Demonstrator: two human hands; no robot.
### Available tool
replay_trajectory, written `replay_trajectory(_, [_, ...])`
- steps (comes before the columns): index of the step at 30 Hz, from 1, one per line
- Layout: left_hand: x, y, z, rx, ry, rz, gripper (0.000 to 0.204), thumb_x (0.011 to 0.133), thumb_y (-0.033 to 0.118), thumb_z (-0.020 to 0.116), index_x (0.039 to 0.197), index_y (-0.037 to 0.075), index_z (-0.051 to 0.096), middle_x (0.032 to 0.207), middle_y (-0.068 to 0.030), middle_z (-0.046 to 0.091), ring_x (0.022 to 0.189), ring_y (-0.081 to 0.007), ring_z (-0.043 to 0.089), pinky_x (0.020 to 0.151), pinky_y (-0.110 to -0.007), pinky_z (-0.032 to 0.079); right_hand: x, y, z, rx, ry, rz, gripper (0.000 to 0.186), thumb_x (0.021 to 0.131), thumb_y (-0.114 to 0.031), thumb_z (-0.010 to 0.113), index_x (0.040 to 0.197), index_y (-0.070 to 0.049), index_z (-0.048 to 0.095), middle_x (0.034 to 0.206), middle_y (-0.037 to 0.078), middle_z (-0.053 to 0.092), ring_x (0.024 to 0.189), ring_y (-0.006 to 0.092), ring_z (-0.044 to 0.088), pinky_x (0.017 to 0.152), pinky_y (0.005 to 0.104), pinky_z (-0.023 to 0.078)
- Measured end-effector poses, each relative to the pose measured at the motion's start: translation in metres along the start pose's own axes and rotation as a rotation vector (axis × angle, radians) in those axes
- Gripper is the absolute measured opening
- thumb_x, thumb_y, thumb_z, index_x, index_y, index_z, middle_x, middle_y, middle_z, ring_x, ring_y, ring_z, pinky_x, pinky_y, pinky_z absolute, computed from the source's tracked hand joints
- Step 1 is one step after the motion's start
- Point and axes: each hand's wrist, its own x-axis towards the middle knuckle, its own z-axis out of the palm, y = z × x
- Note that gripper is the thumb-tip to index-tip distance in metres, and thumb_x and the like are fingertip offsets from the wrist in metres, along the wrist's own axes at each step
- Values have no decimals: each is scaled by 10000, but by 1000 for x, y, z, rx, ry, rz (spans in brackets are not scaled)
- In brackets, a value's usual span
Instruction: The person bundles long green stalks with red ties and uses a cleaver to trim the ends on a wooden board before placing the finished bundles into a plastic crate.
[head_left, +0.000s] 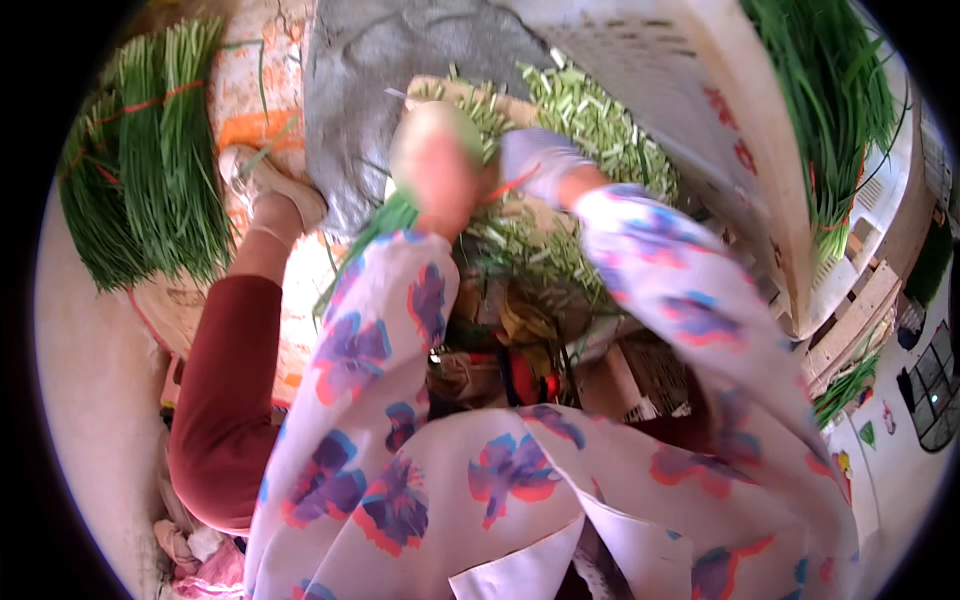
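Grey sheet (350, 80), greens (392, 216) aslant down-left

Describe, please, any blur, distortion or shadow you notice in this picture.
In the head view, the left hand is heavily blurred, the right hand less so; the white crate looks bent, and shadow lies between the chopped stems and the shirt.

The grey sheet (345, 100) looks like wrinkled, glossy plastic, the flowered sleeves (395, 310) matt cloth.

Pink cloth (220, 576) lies at lower left, wooden slats (850, 322) and a dark gridded panel (933, 388) at right.
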Motion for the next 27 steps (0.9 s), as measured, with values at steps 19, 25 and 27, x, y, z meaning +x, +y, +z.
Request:
replay_trajectory(19, [6, 9, -6, 85, -64, -83, 751, 639, 481, 793, 1164, 44, 480, 1150, -147, 542, 1094, -340, 548, 896, -485, 467, 15, 56, 24, -32, 157, 222, 305, 868, -250, 548, 1034, -43, 698, 1029, 199, 681, 951, 352, 667, 837, 433, 523])
replay_trajectory(25, [1, 9, -16, 43, -37, -34, 766, 638, 436, 806, 1193, 24, 475, 1138, -162, 549, 1084, -348, 547, 898, -469, 463, -52, 66, 39, 322, 233, 551, 365, 877, -335, 550, 1115, -62, 598, 1072, 198, 629, 988, 339, 623, 878, 450, 478])
replay_trajectory(27, [-10, -8, -18, 8, -35, -55, 771, 638, 421, 810, 1203, 17, 474, 1133, -167, 552, 1081, -351, 546, 899, -464, 462, -93, 66, 70, 177, 346, 424, 534, 806, -320, 618, 1274, -111, 469, 1196, 175, 545, 1116, 318, 543, 952, 478, 400])
